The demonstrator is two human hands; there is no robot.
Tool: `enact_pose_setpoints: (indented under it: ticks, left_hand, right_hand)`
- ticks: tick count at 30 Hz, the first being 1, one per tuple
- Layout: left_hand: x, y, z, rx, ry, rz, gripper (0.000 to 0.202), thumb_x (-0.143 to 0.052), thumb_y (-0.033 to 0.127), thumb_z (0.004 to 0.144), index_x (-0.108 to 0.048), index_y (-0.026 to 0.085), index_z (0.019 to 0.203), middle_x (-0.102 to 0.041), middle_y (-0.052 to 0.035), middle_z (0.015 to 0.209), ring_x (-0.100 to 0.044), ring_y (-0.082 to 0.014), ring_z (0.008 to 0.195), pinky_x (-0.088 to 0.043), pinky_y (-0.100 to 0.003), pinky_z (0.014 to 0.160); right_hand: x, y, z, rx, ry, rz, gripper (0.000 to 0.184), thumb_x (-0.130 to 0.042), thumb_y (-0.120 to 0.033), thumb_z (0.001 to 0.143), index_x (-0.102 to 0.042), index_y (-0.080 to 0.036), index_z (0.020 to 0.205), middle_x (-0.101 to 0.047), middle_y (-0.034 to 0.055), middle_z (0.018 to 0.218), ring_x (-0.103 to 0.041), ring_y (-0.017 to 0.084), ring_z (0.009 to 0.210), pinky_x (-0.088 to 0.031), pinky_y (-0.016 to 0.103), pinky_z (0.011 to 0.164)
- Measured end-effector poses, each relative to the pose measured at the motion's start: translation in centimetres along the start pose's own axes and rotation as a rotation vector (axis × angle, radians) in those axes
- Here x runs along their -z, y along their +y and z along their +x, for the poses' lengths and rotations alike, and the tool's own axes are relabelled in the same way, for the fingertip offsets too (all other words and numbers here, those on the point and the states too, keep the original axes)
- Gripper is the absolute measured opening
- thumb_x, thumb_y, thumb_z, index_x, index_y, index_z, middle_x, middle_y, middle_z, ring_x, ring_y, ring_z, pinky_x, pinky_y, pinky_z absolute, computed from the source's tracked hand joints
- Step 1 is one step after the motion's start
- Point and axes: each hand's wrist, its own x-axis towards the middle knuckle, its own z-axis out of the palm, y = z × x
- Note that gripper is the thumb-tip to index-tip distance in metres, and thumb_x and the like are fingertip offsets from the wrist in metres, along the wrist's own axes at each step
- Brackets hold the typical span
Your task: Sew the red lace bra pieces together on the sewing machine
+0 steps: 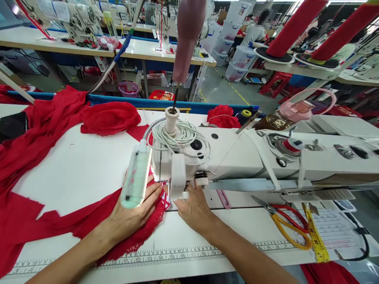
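Observation:
My left hand (pixel 132 217) lies flat with its fingers stretched out over red fabric (pixel 91 211). Scalloped lace trim (pixel 155 221) runs along the fabric's near edge, close to the needle area. A pale green lamp (pixel 135 177) hides part of this hand. My right hand (pixel 197 209) reaches in under the head of a white sewing machine (pixel 233 154), beside the presser foot. Its fingertips are partly hidden there, so whether they grip anything cannot be made out. A small red-and-white patterned piece (pixel 166 197) shows between the two hands.
Right of my hands lie pink tweezers (pixel 224 199), scissors (pixel 291 225) and a yellow tape measure (pixel 316 236). A printed ruler (pixel 166 256) runs along the table's front. Red fabric (pixel 109 117) is heaped at the back left. Thread cones (pixel 296 27) and a bottle (pixel 275 121) stand right.

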Motion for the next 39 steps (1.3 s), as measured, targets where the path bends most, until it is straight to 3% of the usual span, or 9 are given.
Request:
enact_pose_setpoints:
  ticks: [5,9,12,18,22,25,30,34,39]
  left_hand:
    - [-0.4,-0.6,-0.1,-0.025,-0.041,-0.003,0.039,-0.049,0.023,0.097,-0.058,0.015,0.134,-0.068,-0.0122,0.128,-0.066,-0.0292,0.11,-0.053,-0.048,0.092]
    - [-0.3,-0.6,-0.2,0.023,-0.028,0.034,0.034,-0.043,0.023,0.1,-0.06,0.016,0.129,-0.07,-0.0097,0.122,-0.066,-0.0281,0.109,-0.053,-0.047,0.095]
    - [-0.2,-1.1,0.0,-0.033,-0.028,0.038,0.031,-0.044,0.024,0.1,-0.062,0.017,0.124,-0.072,-0.0075,0.113,-0.068,-0.0258,0.1,-0.054,-0.043,0.091]
    - [-0.6,-2.3,0.2,-0.112,0.032,0.023,0.025,-0.051,0.022,0.097,-0.065,0.017,0.117,-0.074,-0.006,0.103,-0.069,-0.0233,0.091,-0.055,-0.038,0.082]
    - [-0.8,-2.5,0.0,-0.116,0.02,0.027,0.026,-0.048,0.019,0.098,-0.067,0.019,0.116,-0.074,-0.0049,0.1,-0.07,-0.0226,0.091,-0.052,-0.04,0.089]
    - [-0.4,-2.2,0.2,-0.041,0.02,0.014,0.03,-0.047,0.02,0.098,-0.065,0.019,0.122,-0.073,-0.0064,0.106,-0.068,-0.0236,0.099,-0.049,-0.042,0.096]
    - [1.5,-0.1,1.8,0.114,0.007,-0.052,0.026,-0.047,0.022,0.099,-0.067,0.019,0.115,-0.07,-0.0071,0.104,-0.064,-0.0214,0.091,-0.05,-0.037,0.083]
    - [1.9,2.0,2.8,0.086,0.079,0.058,0.026,-0.045,0.011,0.095,-0.069,0.016,0.102,-0.064,-0.0061,0.082,-0.059,-0.0203,0.075,-0.045,-0.037,0.072]
    - [1.2,2.3,2.3,0.026,0.178,0.066,0.025,-0.045,0.007,0.095,-0.067,0.013,0.107,-0.064,-0.006,0.084,-0.06,-0.0207,0.082,-0.042,-0.038,0.078]
  right_hand:
    - [-0.7,-0.3,0.0,-0.012,0.052,-0.043,0.022,-0.057,-0.007,0.088,-0.072,-0.021,0.097,-0.063,0.01,0.088,-0.052,0.024,0.094,-0.043,0.031,0.063]
    - [-0.8,0.1,-0.4,0.0,0.0,-0.016,0.02,-0.057,-0.005,0.084,-0.069,-0.021,0.082,-0.059,0.0081,0.084,-0.051,0.022,0.088,-0.037,0.028,0.056]
    - [-0.2,0.6,-0.7,0.026,0.034,0.011,0.023,-0.053,0.0,0.077,-0.063,-0.019,0.067,-0.053,0.0068,0.079,-0.049,0.02,0.083,-0.035,0.026,0.054]
    - [0.1,0.6,-0.9,0.082,0.074,0.115,0.022,-0.051,0.002,0.068,-0.057,-0.018,0.063,-0.049,0.007,0.081,-0.046,0.021,0.085,-0.035,0.028,0.059]
    - [-0.4,0.5,-1.0,0.089,0.034,0.116,0.021,-0.054,0.003,0.065,-0.06,-0.017,0.067,-0.05,0.0075,0.08,-0.046,0.022,0.088,-0.034,0.03,0.062]
    - [-0.1,0.6,-0.9,0.094,0.052,0.13,0.019,-0.056,-0.002,0.072,-0.066,-0.016,0.079,-0.054,0.0092,0.084,-0.047,0.024,0.09,-0.033,0.029,0.062]
    - [0.5,0.5,-0.4,0.155,0.075,0.129,0.011,-0.059,-0.018,0.09,-0.069,-0.018,0.094,-0.06,0.0057,0.082,-0.049,0.021,0.082,-0.04,0.034,0.079]
    - [0.6,0.2,-0.3,0.178,0.079,0.073,0.01,-0.06,-0.021,0.094,-0.07,-0.018,0.093,-0.065,0.0054,0.084,-0.053,0.02,0.084,-0.038,0.037,0.091]
    - [0.6,0.2,-0.5,0.185,0.07,0.07,0.016,-0.056,-0.021,0.096,-0.069,-0.017,0.106,-0.068,0.0049,0.086,-0.056,0.02,0.088,-0.036,0.04,0.099]
